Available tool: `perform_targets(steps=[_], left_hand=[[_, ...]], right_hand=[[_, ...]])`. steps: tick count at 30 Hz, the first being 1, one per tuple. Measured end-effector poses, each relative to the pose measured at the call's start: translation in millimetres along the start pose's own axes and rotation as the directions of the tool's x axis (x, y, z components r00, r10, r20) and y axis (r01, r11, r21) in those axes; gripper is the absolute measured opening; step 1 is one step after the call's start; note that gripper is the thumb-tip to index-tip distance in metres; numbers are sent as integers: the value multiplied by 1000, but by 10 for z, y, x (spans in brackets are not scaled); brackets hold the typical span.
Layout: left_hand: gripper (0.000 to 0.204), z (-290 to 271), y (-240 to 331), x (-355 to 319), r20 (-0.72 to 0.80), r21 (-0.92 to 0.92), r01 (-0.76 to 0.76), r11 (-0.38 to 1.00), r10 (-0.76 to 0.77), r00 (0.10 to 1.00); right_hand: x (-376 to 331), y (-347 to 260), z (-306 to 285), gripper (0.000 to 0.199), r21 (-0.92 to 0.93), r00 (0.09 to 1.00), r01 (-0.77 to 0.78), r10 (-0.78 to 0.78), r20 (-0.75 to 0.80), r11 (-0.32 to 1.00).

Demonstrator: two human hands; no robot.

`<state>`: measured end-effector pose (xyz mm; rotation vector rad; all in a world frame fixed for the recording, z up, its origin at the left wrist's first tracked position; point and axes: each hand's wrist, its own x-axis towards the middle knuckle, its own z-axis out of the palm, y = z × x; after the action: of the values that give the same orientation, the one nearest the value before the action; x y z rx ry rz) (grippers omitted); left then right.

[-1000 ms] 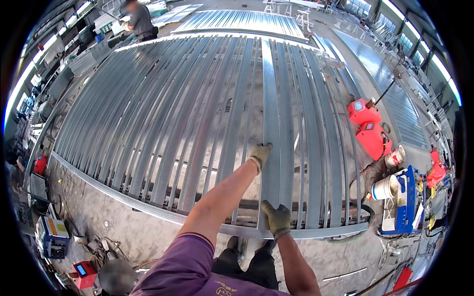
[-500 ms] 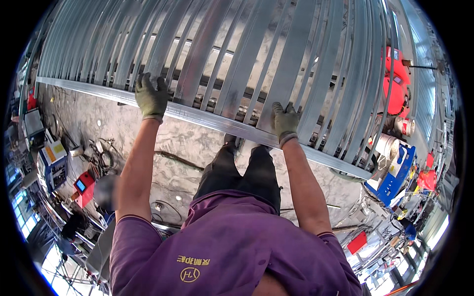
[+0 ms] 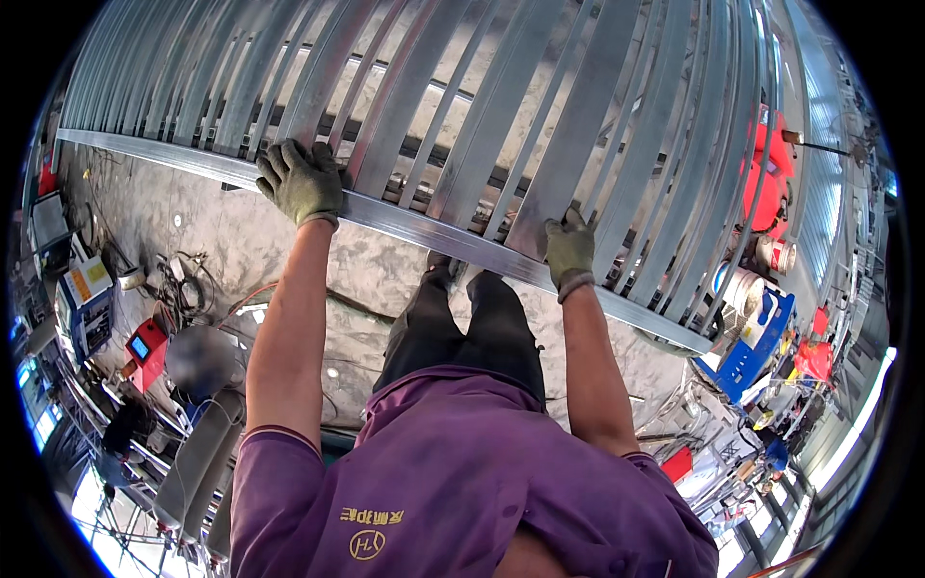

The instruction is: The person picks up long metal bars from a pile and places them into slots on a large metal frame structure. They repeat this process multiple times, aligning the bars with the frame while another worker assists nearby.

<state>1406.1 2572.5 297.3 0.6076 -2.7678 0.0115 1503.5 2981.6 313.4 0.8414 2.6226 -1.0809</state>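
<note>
A large grey metal panel of long parallel slats, wide and narrow, lies in front of me. A shiny flat rail runs across its near edge. My left hand, in an olive work glove, holds that rail left of centre, fingers curled over it and the slat ends. Farther right, my right hand, gloved the same way, is closed at the near edge beside a wide slat, thumb toward the slat. The undersides of both grips are hidden. My legs stand just short of the rail.
Tangled cables lie on the floor at left, near a red machine with a screen and a blue-and-white box. To the right are a red machine, a pale bucket and a blue case. Dark objects show beneath the slats.
The view has shifted and turned slightly. Both hands keep about the same places on the panel; the left glove appears nearer and its wrist has turned a little.
</note>
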Motion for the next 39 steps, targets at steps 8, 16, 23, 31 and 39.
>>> perform_targets(steps=[8,16,23,31,39], left_hand=[[51,-207,71,13,110,-74,77,994,-69,992],[64,-311,129,85,167,-93,136,986,-119,979],[65,-198,59,-17,139,-87,176,981,-163,977],[67,-187,30,-6,175,-106,204,973,-183,967],[71,-322,-74,52,270,-111,211,971,-175,947]], right_hand=[[-4,-158,-472,33,146,984,177,-178,-8,973],[534,-635,153,60,-502,774,459,-608,-179,733],[558,-454,320,66,-464,773,486,-612,-167,740],[538,-495,369,68,-496,856,384,-502,-124,779],[377,-750,372,64,-538,862,369,-495,-108,758]])
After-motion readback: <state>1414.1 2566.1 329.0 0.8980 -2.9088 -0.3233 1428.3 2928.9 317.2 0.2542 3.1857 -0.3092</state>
